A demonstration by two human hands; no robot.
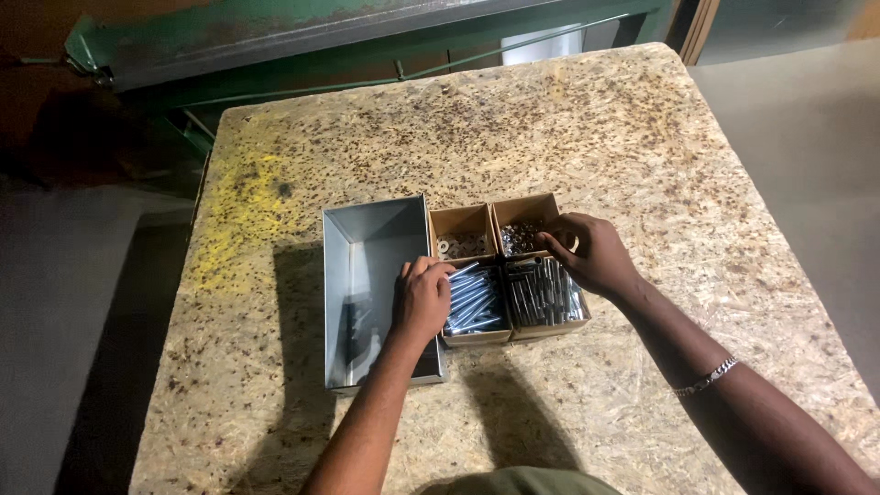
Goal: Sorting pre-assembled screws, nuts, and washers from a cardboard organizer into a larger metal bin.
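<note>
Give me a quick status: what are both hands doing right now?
Left hand reaching into box of long bolts. Right hand at box of small nuts. Grip unclear on both. Metal bin beside, nothing blocking.

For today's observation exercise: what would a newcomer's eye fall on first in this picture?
Most striking is the cluster of four small cardboard boxes at the middle of the chipboard table, the near two full of shiny bolts. The left hand rests at the bolt box's edge, and the right hand reaches into the far right box. A tall grey metal bin stands just left of them.
</note>
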